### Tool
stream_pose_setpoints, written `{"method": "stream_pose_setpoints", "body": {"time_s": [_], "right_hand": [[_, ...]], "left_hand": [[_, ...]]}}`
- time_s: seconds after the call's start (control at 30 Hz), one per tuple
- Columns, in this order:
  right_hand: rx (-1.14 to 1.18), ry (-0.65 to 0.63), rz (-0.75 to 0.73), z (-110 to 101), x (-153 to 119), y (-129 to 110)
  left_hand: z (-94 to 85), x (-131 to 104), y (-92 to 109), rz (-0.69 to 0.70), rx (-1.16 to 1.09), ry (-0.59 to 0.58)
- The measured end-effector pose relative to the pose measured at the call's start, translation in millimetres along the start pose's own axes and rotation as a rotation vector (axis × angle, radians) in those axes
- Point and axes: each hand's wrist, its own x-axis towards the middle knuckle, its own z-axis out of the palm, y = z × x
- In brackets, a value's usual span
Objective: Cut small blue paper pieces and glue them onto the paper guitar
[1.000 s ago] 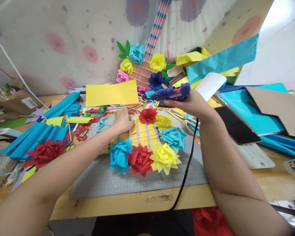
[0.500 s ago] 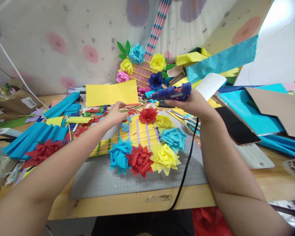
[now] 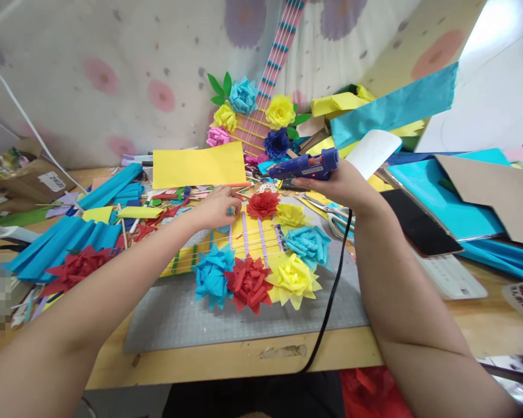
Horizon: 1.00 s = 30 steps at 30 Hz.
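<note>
My right hand grips a blue hot glue gun, its nozzle pointing left above the table. A small red light shows on the gun, and a black cord hangs below my hand. The fingers of my left hand are curled closed on a small blue paper piece, mostly hidden by them. Just below lies a yellow guitar-shaped craft with purple strips and strings. Around its body sit a red paper flower, a blue paper flower and a yellow paper flower, with several more.
A grey cutting mat lies under the craft. Scissors and a black phone are to the right. Blue crepe paper and a loose red flower lie left. A pink decorated guitar leans against the back wall.
My left hand has moved slightly right and down, from near the orange stick to the small blue paper pieces, and its fingers have curled. My right hand and the glue gun have hardly moved.
</note>
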Motion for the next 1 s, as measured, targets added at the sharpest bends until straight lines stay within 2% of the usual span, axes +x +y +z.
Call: {"method": "stream_pose_setpoints", "body": {"time_s": [0.43,0.6,0.7,0.83,0.93,1.0], "right_hand": [[-0.014,0.004,-0.008,-0.3,-0.2,0.1],[-0.014,0.0,-0.012,0.6,0.2,1.9],[0.007,-0.01,-0.014,1.9,0.3,3.7],[0.005,-0.025,-0.008,4.9,0.4,4.1],[-0.03,-0.051,-0.017,8.0,0.2,0.8],[-0.032,-0.074,-0.044,10.5,-0.1,-2.4]], "left_hand": [[-6.2,-0.5,-2.9,-0.037,0.105,-0.024],[-9.5,-6.1,-10.3,-0.115,0.113,-0.013],[-14.6,-12.6,-14.7,-0.18,0.101,0.046],[-20.9,-26.8,-18.7,-0.372,-0.04,0.209],[-16.1,-39.8,-20.3,-0.52,-0.221,0.321],[-8.6,-47.3,-19.2,-0.564,-0.342,0.318]]}}
